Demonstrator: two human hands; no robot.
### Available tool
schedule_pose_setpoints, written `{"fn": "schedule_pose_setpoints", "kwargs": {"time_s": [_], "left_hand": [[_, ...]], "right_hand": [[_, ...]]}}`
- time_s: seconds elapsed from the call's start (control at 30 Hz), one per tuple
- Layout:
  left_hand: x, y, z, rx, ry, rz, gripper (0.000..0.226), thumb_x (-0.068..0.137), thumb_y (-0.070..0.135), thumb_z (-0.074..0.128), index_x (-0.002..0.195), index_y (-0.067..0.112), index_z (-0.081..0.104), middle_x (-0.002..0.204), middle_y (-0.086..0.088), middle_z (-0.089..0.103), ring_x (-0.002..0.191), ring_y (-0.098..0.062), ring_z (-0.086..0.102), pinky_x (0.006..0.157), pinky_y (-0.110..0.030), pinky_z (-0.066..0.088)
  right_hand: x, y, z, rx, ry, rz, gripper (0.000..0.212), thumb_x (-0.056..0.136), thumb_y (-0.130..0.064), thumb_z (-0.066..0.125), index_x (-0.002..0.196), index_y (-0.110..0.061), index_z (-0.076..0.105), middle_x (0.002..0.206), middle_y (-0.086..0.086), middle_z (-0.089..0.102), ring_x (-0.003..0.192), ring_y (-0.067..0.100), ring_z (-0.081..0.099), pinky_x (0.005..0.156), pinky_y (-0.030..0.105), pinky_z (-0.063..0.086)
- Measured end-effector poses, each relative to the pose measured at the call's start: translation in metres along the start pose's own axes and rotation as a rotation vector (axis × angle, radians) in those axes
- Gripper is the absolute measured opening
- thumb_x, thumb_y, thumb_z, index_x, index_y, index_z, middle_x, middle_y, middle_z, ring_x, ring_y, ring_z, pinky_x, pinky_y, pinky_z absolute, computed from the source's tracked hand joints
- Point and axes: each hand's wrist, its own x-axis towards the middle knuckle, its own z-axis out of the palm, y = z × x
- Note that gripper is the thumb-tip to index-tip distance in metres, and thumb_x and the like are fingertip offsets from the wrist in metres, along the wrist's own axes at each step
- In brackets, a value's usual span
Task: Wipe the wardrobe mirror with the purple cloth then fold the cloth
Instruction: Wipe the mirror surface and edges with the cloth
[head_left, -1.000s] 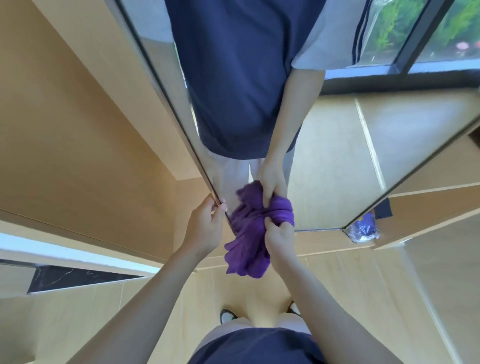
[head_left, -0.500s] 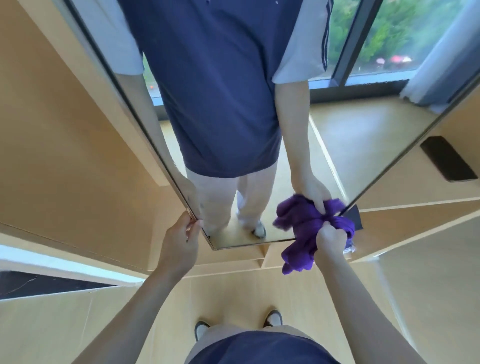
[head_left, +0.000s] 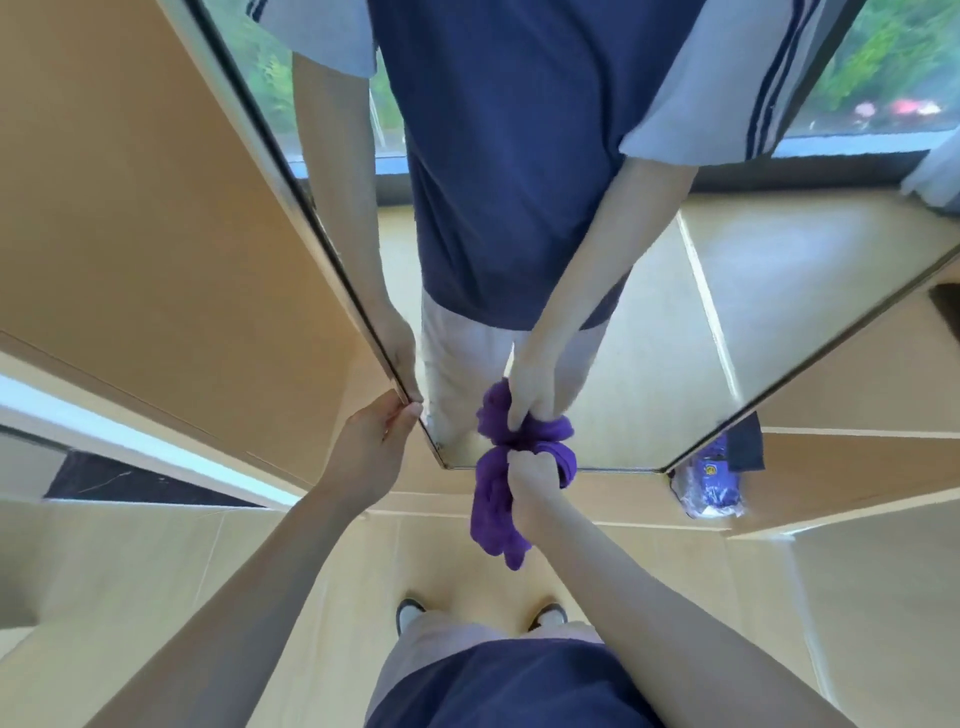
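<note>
The wardrobe mirror (head_left: 779, 322) is a tall panel on an open wooden door, and it reflects my body and both arms. My right hand (head_left: 532, 475) grips the bunched purple cloth (head_left: 493, 512) and presses it against the mirror's bottom edge, near the middle. Most of the cloth hangs below my fist. My left hand (head_left: 371, 449) holds the mirror door's left edge close to its lower corner, thumb and fingers pinching the frame.
Light wooden wardrobe panels (head_left: 130, 234) surround the mirror on the left and right. A blue packet in clear plastic (head_left: 709, 480) lies on a wooden shelf beside the mirror's lower right corner. My shoes (head_left: 410, 613) stand on the wooden floor below.
My right hand swept the cloth along the mirror's bottom edge to the right corner, then back left to the middle. My left hand kept hold of the door edge.
</note>
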Motion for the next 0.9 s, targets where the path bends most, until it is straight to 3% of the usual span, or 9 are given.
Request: {"fn": "schedule_pose_setpoints", "kwargs": {"time_s": [0.07, 0.13, 0.27, 0.43, 0.53, 0.6, 0.67, 0.77, 0.9], "left_hand": [[-0.001, 0.007, -0.003, 0.037, -0.007, -0.013, 0.032, 0.103, 0.037, 0.047, 0.084, 0.06, 0.056, 0.072, 0.031, 0.062, 0.069, 0.003, 0.057, 0.072, -0.02, 0.049], [-0.002, 0.013, -0.006, 0.072, -0.016, -0.035, 0.037, 0.104, 0.033, 0.047, 0.082, 0.06, 0.056, 0.07, 0.029, 0.063, 0.069, 0.005, 0.057, 0.063, -0.01, 0.039], [0.001, 0.018, -0.006, 0.109, -0.066, -0.115, 0.02, 0.106, 0.03, 0.043, 0.102, 0.036, 0.062, 0.088, 0.016, 0.065, 0.09, -0.018, 0.06, 0.076, -0.028, 0.04], [0.007, 0.015, -0.005, 0.119, -0.074, -0.145, 0.037, 0.102, 0.02, 0.042, 0.09, 0.053, 0.053, 0.08, 0.028, 0.064, 0.078, 0.004, 0.057, 0.066, -0.01, 0.038], [0.014, 0.01, 0.0, 0.131, -0.064, -0.132, 0.028, 0.104, 0.016, 0.041, 0.121, 0.033, 0.055, 0.096, 0.012, 0.063, 0.089, -0.016, 0.055, 0.071, -0.026, 0.036], [0.021, 0.01, 0.004, 0.171, -0.011, -0.115, 0.031, 0.106, 0.016, 0.04, 0.134, 0.016, 0.052, 0.105, 0.002, 0.061, 0.092, -0.023, 0.052, 0.077, -0.028, 0.032], [0.027, 0.009, 0.009, 0.21, 0.03, -0.101, 0.032, 0.107, 0.016, 0.04, 0.136, 0.015, 0.052, 0.107, -0.007, 0.064, 0.091, -0.029, 0.053, 0.077, -0.03, 0.032], [0.033, 0.008, 0.014, 0.245, 0.067, -0.066, 0.03, 0.106, 0.014, 0.04, 0.133, 0.012, 0.052, 0.1, -0.014, 0.065, 0.094, -0.04, 0.06, 0.074, -0.034, 0.034], [0.033, 0.006, 0.02, 0.281, 0.112, -0.044, 0.024, 0.105, 0.011, 0.041, 0.125, 0.007, 0.053, 0.092, -0.018, 0.066, 0.088, -0.045, 0.062, 0.068, -0.037, 0.033]], "right_hand": [[-0.005, 0.005, 0.031, 0.04, -0.114, 0.01, 0.023, 0.1, -0.007, 0.047, 0.119, 0.0, 0.056, 0.11, 0.015, 0.065, 0.097, 0.031, 0.064, 0.085, 0.037, 0.051], [-0.005, 0.01, 0.057, 0.101, -0.202, 0.06, 0.032, 0.102, -0.004, 0.043, 0.13, 0.006, 0.054, 0.127, 0.023, 0.065, 0.113, 0.039, 0.064, 0.098, 0.041, 0.051], [-0.016, 0.009, 0.085, 0.093, -0.288, 0.078, 0.031, 0.106, -0.01, 0.043, 0.133, 0.0, 0.055, 0.104, 0.01, 0.06, 0.073, 0.016, 0.057, 0.062, 0.025, 0.047], [-0.015, 0.003, 0.074, 0.225, -0.226, 0.132, 0.026, 0.101, 0.004, 0.043, 0.124, 0.012, 0.054, 0.079, 0.003, 0.055, 0.063, 0.013, 0.054, 0.061, 0.017, 0.049], [-0.012, -0.003, 0.057, 0.27, -0.181, 0.085, 0.022, 0.099, 0.008, 0.044, 0.094, -0.009, 0.058, 0.095, 0.007, 0.064, 0.074, 0.016, 0.062, 0.069, 0.029, 0.055], [-0.009, -0.008, 0.039, 0.296, -0.114, 0.033, 0.032, 0.098, 0.011, 0.043, 0.084, -0.014, 0.056, 0.082, 0.001, 0.062, 0.067, 0.015, 0.056, 0.052, 0.023, 0.05], [-0.002, -0.011, 0.016, 0.327, -0.037, 0.008, 0.035, 0.094, 0.015, 0.04, 0.082, -0.011, 0.059, 0.074, 0.002, 0.062, 0.058, 0.019, 0.053, 0.042, 0.018, 0.046], [0.012, -0.01, -0.024, 0.373, 0.018, 0.036, 0.04, 0.086, 0.016, 0.031, 0.092, -0.007, 0.062, 0.074, 0.01, 0.062, 0.052, 0.025, 0.048, 0.05, 0.026, 0.044], [0.029, -0.009, -0.061, 0.455, 0.109, 0.041, 0.047, 0.072, 0.009, 0.021, 0.078, -0.007, 0.065, 0.069, 0.01, 0.063, 0.041, 0.02, 0.037, 0.042, 0.018, 0.035]]}}
